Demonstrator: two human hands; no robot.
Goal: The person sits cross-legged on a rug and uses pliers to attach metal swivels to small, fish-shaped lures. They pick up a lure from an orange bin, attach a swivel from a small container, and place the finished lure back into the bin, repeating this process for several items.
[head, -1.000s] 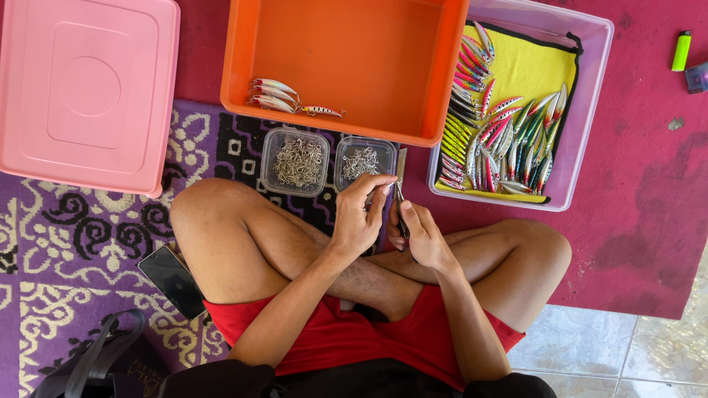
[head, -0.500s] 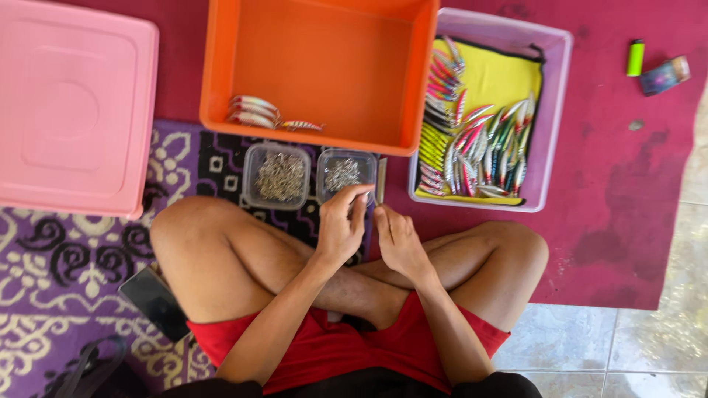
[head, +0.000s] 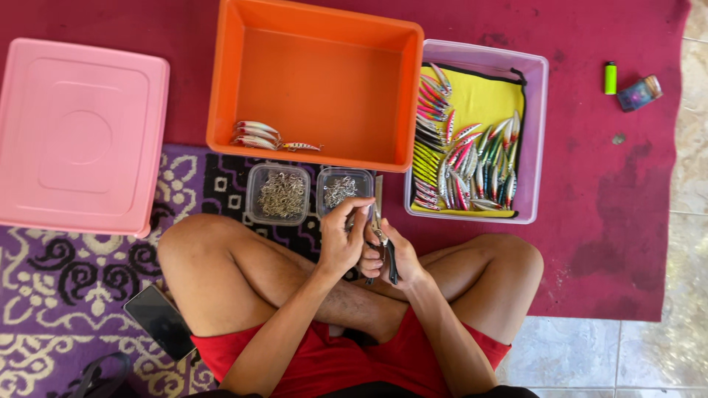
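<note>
I sit cross-legged on the floor. My right hand [head: 391, 254] grips dark-handled pliers [head: 386, 254] whose jaws point up toward a slim fishing lure [head: 378, 193]. My left hand [head: 341, 239] pinches something small at the plier jaws, just below a clear tub of small metal rings [head: 342, 189]. A second clear tub of hooks [head: 279, 194] stands to its left. The orange bin [head: 317, 81] holds a few finished lures [head: 258, 135]. The clear lilac bin [head: 483, 125] holds several coloured lures on a yellow cloth.
A pink lid [head: 77, 133] lies at the left. A black phone [head: 161, 321] rests by my left knee. A green lighter [head: 610, 77] and a small packet [head: 639, 93] lie on the red mat at the right. Tile floor shows at the lower right.
The camera view has shifted so the bins sit lower and further right. My hands stay together at the pliers, with only small finger motion.
</note>
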